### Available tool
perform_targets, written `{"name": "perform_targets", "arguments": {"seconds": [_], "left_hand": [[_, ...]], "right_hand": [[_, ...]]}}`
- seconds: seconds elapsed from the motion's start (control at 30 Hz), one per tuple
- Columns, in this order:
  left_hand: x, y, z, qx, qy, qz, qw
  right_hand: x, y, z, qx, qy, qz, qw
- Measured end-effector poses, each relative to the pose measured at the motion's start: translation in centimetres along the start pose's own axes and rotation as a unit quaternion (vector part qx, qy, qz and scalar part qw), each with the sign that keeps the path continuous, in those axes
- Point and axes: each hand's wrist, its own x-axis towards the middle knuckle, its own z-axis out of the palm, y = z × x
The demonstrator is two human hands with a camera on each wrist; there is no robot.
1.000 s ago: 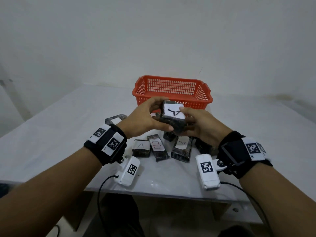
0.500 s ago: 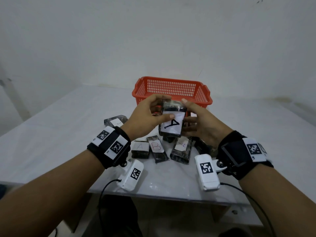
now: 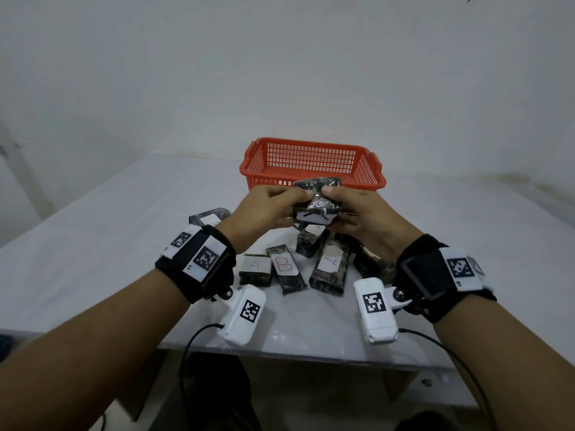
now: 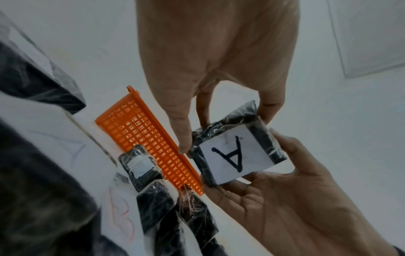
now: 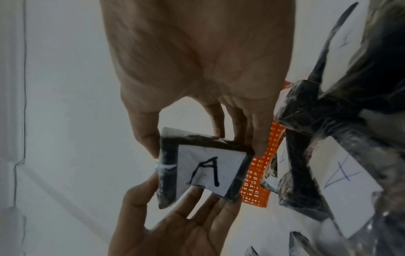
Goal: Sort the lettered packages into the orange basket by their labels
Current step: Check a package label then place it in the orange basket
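Overhead, dark film-wrapped package (image 3: pixel 314 200), black "A" label.

The right hand (image 5: pixel 197 57) reaches down from the top, its thumb on one side of a dark plastic-wrapped package (image 5: pixel 201 169) and its fingers (image 5: pixel 260 136) on the other edge. The package's white label carries a black letter A. From below, the left hand (image 5: pixel 175 225) holds the same package with spread fingers. Just behind it shows part of the orange basket (image 5: pixel 256 187). To the right, more wrapped packages (image 5: pixel 328 173) lie on the white tabletop (image 5: pixel 76 121), one label with a blue A.
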Motion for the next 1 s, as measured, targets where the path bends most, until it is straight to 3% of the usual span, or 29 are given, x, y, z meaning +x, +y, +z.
{"name": "perform_targets", "arguments": {"seconds": [0.1, 0.27, 0.47, 0.6, 0.87, 1.0], "left_hand": [[0.1, 0.2, -0.1, -0.012, 0.009, 0.001, 1.0], [-0.4, 0.7, -0.1, -0.045, -0.037, -0.005, 0.998], [-0.2, 0.6, -0.1, -0.024, 0.005, 0.006, 1.0], [-0.4, 0.7, 0.0, -0.048, -0.028, -0.004, 0.998], [-0.1, 0.5, 0.2, -0.052, -0.035, -0.016, 0.998], [0.5, 0.7, 0.2, -0.104, 0.001, -0.039, 0.994]], "right_hand": [[0.0, 0.0, 0.2, 0.027, 0.001, 0.012, 1.0], [0.3, -0.1, -0.1, 0.034, 0.012, 0.008, 0.999], [0.4, 0.1, 0.1, -0.018, -0.049, -0.008, 0.999], [0.7, 0.2, 0.0, -0.034, -0.032, -0.022, 0.999], [0.6, 0.0, -0.3, -0.019, -0.007, -0.018, 1.0], [0.8, 0.1, -0.9, -0.001, -0.026, -0.026, 0.999]]}}
